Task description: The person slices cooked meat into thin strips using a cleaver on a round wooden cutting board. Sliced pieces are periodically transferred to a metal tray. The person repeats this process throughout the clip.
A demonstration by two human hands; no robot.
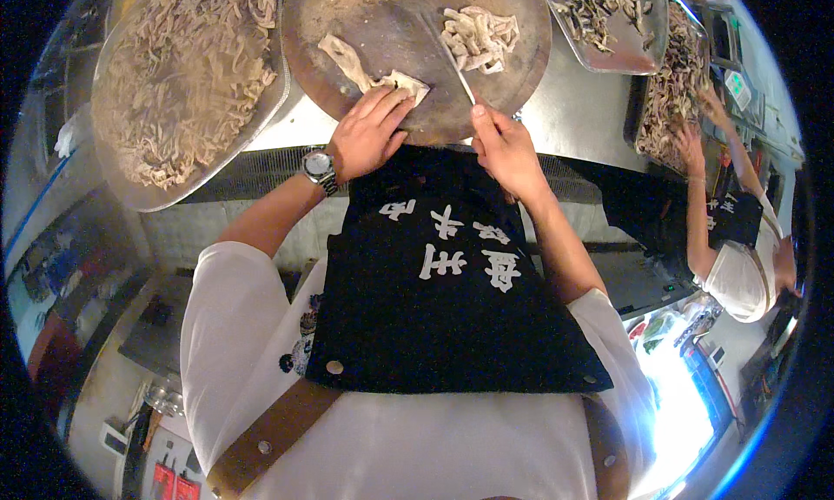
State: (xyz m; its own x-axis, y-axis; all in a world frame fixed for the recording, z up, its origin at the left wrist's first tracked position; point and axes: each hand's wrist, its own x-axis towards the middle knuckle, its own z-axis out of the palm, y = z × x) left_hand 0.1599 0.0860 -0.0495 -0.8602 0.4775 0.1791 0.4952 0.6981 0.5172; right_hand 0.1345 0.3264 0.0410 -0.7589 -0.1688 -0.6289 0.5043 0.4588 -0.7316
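My left hand [371,128] lies over a pale piece of cooked meat or offal [410,86] on a round chopping board [384,18], its fingers pressing the piece down. Joined to or touching that piece, a longer strip [344,57] stretches to the upper left. In my right hand [505,145] is the handle of a kitchen knife [449,53]. Seen nearly edge-on, the blade points away from me, right of the held piece and apart from it. Just beyond the blade sits a heap of cut pale strips [485,37].
A large tray [281,96] heaped with shredded meat stands at left. At upper right, a metal tray [625,60] holds darker strips. Farther right, a co-worker's hands [690,148] reach into another tray of strips [674,70]. A digital scale [737,89] stands beyond.
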